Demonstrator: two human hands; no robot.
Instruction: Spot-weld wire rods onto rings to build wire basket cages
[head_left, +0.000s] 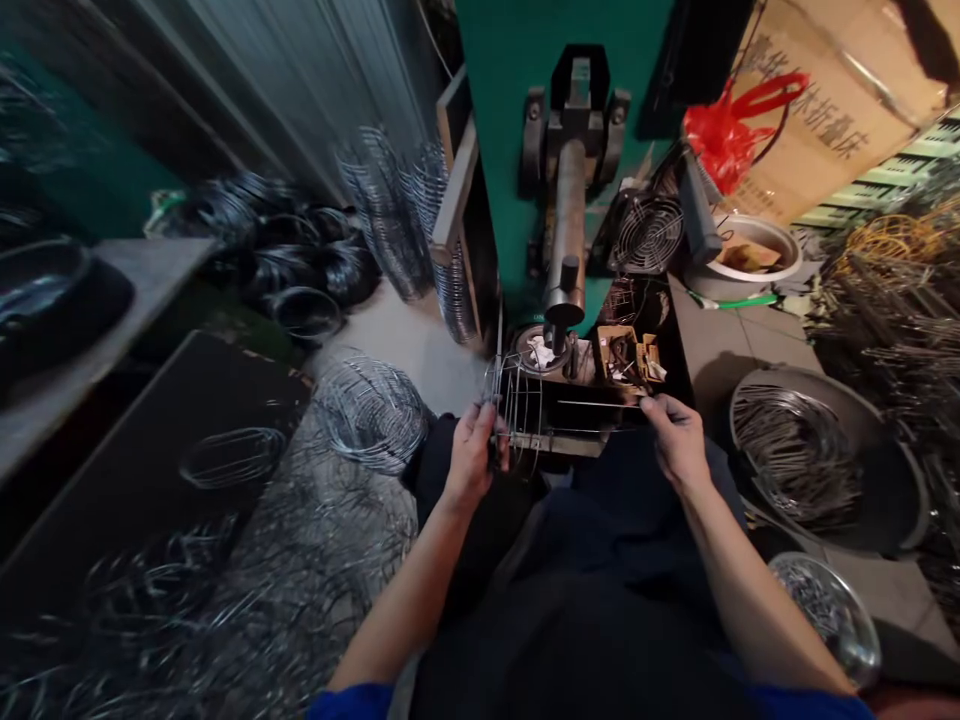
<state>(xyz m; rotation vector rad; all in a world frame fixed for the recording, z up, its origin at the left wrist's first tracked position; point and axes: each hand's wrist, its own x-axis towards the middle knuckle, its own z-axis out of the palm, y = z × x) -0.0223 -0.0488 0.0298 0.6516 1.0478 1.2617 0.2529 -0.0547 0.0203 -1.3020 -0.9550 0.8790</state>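
Note:
In the head view, my left hand (pixel 475 447) is closed on the near left side of a round wire frame (pixel 525 400), which stands on edge above my lap. My right hand (pixel 675 435) pinches the end of a thin straight metal rod (pixel 600 404). The rod points left toward the wire frame; whether the two touch I cannot tell. Just beyond the frame is the machine's lower round plate (pixel 529 350), with a white scrap on it. Above that plate hangs the thick metal arm (pixel 568 230) of the green machine (pixel 499 120).
Left of my knees lies a pile of wire rings (pixel 369 412). Stacked wire frames (pixel 390 215) lean behind it. On the right are a grey tub of metal rods (pixel 799 455), a bowl of small metal parts (pixel 825 610) and a small fan (pixel 646 232). Small cardboard boxes (pixel 628 355) sit beside the plate.

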